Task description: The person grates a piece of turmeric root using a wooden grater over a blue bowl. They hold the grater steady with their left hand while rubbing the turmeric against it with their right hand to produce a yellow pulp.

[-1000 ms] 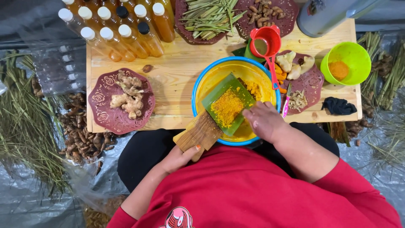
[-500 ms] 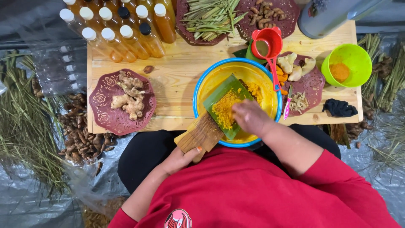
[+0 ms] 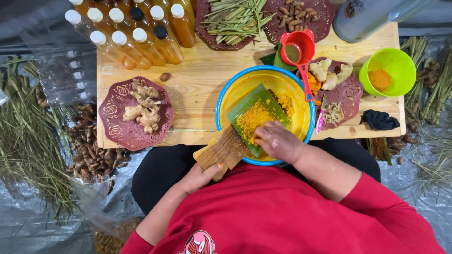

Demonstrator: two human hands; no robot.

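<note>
My left hand (image 3: pixel 202 176) grips the lower end of a wooden grater board (image 3: pixel 226 149), which leans into a yellow basin with a blue rim (image 3: pixel 308 110). A green leaf (image 3: pixel 254 101) covers the board's upper part, and orange grated pulp (image 3: pixel 249 121) lies on it. My right hand (image 3: pixel 278 141), stained yellow, is curled down on the leaf's lower end, its fingers pressed on a small root piece that they hide almost entirely. More orange pulp (image 3: pixel 285 101) lies in the basin beside the board.
On the wooden table (image 3: pixel 197 75) stand capped bottles of amber liquid (image 3: pixel 132 33), a maroon plate of ginger (image 3: pixel 136 113), plates of lemongrass (image 3: pixel 230 21) and roots (image 3: pixel 336 89), a red scoop (image 3: pixel 297 49), a green bowl (image 3: pixel 393 70) and a dark cloth (image 3: pixel 379 120). Dried stalks lie around.
My right hand has slid down the leaf-covered board toward my body. My left hand and the board have stayed in place.
</note>
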